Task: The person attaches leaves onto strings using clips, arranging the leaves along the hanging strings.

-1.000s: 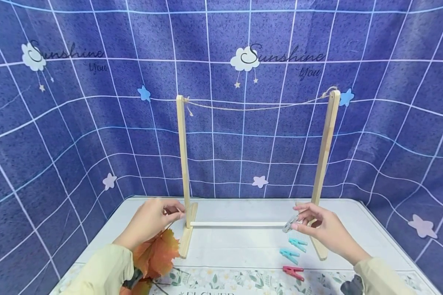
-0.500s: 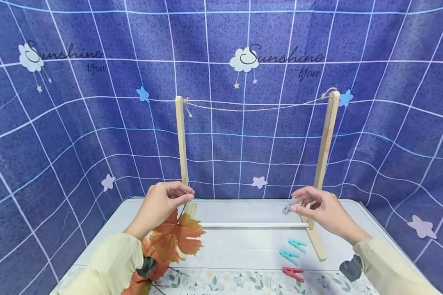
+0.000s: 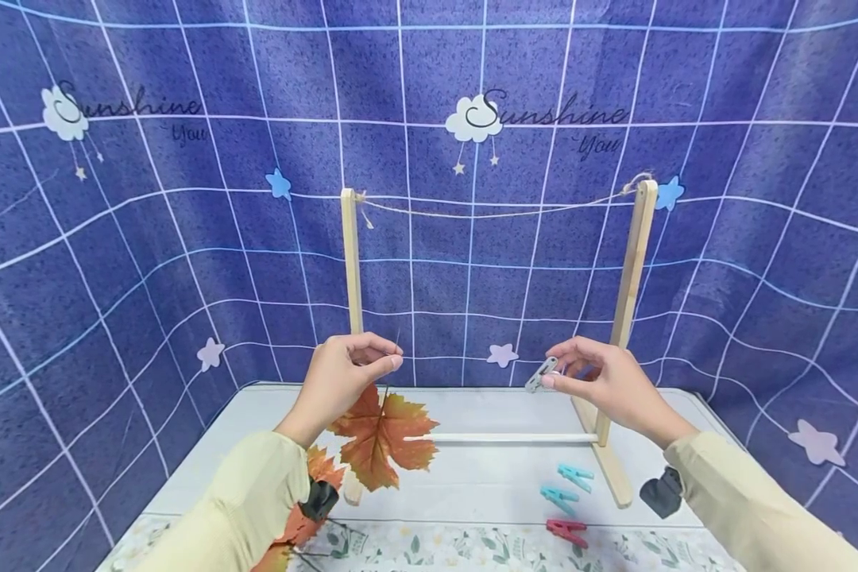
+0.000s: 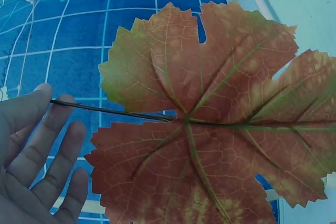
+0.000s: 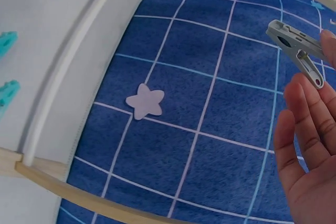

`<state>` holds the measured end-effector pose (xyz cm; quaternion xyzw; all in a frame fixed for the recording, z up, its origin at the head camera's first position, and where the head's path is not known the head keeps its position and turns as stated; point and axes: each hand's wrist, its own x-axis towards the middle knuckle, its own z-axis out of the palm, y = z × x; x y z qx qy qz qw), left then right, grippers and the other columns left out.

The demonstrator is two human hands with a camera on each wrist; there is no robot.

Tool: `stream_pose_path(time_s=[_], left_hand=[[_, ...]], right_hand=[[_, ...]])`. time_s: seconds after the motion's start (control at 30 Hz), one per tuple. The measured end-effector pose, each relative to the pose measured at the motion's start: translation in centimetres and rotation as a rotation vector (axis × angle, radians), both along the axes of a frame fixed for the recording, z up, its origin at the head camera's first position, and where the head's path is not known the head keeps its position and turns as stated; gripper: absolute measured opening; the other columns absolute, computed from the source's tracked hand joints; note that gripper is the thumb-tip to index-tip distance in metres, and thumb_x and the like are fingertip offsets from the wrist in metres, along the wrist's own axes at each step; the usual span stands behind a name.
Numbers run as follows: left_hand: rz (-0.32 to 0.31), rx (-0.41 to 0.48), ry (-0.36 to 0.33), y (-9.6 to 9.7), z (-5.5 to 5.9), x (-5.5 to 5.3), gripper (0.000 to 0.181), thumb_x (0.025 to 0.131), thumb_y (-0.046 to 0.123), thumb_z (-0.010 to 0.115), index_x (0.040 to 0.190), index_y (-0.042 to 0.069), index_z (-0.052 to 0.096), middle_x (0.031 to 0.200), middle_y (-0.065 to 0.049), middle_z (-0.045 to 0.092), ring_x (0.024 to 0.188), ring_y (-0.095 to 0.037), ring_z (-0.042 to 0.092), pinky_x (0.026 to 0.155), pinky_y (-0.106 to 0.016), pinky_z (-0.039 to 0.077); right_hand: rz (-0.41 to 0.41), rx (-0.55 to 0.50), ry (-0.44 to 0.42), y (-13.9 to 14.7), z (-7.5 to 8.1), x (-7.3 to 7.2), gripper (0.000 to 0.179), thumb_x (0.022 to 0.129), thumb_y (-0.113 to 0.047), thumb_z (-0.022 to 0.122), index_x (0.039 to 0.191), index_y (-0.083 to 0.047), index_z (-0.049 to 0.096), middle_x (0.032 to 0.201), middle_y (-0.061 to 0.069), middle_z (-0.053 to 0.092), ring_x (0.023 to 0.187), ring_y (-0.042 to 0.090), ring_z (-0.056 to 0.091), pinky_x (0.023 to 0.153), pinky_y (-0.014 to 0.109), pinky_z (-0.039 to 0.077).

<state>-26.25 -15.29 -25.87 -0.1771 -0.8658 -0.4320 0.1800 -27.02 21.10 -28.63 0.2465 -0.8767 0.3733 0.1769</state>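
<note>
My left hand (image 3: 346, 373) pinches the thin dark stem of an orange maple-like leaf (image 3: 382, 441), which hangs below the fingers, in front of the wooden frame's left post. In the left wrist view the leaf (image 4: 210, 108) spreads wide, and its stem (image 4: 105, 109) runs between thumb and forefinger. A grey clothespin (image 3: 542, 374) is held by thumb and fingers of my right hand (image 3: 600, 381), left of the right post (image 3: 632, 270). The right wrist view shows that clothespin (image 5: 296, 48) up close. Above both hands a thin string (image 3: 472, 215) sags between the post tops.
Two turquoise clothespins (image 3: 560, 498) and a red clothespin (image 3: 567, 532) lie on the white table (image 3: 472, 485) at the right. More orange leaves (image 3: 303, 508) lie under the left forearm. A white rod (image 3: 508, 438) joins the posts low down. Behind hangs a blue gridded cloth (image 3: 429, 286).
My left hand has risen and moved right, lifting the leaf off the others. The right hand has come up and slightly left with the grey clothespin.
</note>
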Motion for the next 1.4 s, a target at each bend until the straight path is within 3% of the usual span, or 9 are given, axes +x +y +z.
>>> stream_pose_path(time_s=[0.37, 0.53, 0.67, 0.9, 1.17, 1.4], left_hand=[[0.001, 0.035, -0.001, 0.5, 0.2, -0.9, 0.011, 0.090, 0.017, 0.078, 0.098, 0.010, 0.079, 0.088, -0.001, 0.078, 0.088, -0.018, 0.074, 0.084, -0.041, 0.050], [-0.002, 0.043, 0.007, 0.6, 0.5, -1.3, 0.011, 0.091, 0.018, 0.078, 0.098, 0.009, 0.078, 0.088, -0.002, 0.078, 0.089, -0.019, 0.073, 0.084, -0.042, 0.051], [-0.001, 0.050, -0.005, 0.7, 0.8, -1.7, 0.011, 0.091, 0.018, 0.078, 0.098, 0.009, 0.078, 0.090, -0.003, 0.077, 0.091, -0.020, 0.072, 0.085, -0.043, 0.052], [0.010, 0.066, -0.012, 1.5, 1.5, -2.2, 0.012, 0.091, 0.019, 0.078, 0.099, 0.010, 0.078, 0.091, -0.003, 0.078, 0.092, -0.020, 0.072, 0.083, -0.040, 0.053], [0.024, 0.105, -0.009, 2.3, 2.4, -2.9, 0.012, 0.091, 0.017, 0.078, 0.099, 0.009, 0.078, 0.088, -0.003, 0.077, 0.089, -0.020, 0.072, 0.074, -0.033, 0.050], [0.035, 0.094, 0.005, 2.6, 3.2, -3.5, 0.012, 0.092, 0.018, 0.077, 0.100, 0.010, 0.079, 0.087, -0.005, 0.077, 0.088, -0.020, 0.070, 0.073, -0.034, 0.047]], right_hand=[[0.016, 0.039, 0.020, -1.6, 1.6, -0.4, 0.029, 0.091, -0.027, 0.079, 0.114, -0.011, 0.072, 0.088, -0.007, 0.070, 0.083, 0.013, 0.064, 0.068, 0.027, 0.052], [0.020, 0.088, 0.092, -2.2, 2.6, -0.9, 0.024, 0.087, -0.026, 0.083, 0.105, -0.014, 0.075, 0.083, -0.009, 0.070, 0.076, 0.010, 0.063, 0.066, 0.027, 0.049], [0.023, 0.100, 0.101, -2.6, 3.8, -0.9, 0.018, 0.086, -0.025, 0.083, 0.098, -0.015, 0.075, 0.085, -0.007, 0.072, 0.075, 0.011, 0.063, 0.066, 0.027, 0.051], [0.008, 0.091, 0.140, -3.7, 6.2, -1.2, 0.014, 0.085, -0.022, 0.084, 0.094, -0.014, 0.077, 0.084, -0.004, 0.074, 0.067, 0.015, 0.061, 0.061, 0.026, 0.049], [0.020, 0.083, 0.196, -5.2, 8.8, -1.9, 0.015, 0.085, -0.023, 0.084, 0.095, -0.014, 0.078, 0.084, -0.003, 0.075, 0.071, 0.014, 0.064, 0.063, 0.026, 0.049], [0.015, 0.073, 0.222, -6.3, 10.8, -2.3, 0.015, 0.087, -0.024, 0.083, 0.097, -0.014, 0.078, 0.085, -0.002, 0.075, 0.073, 0.018, 0.064, 0.065, 0.028, 0.049]])
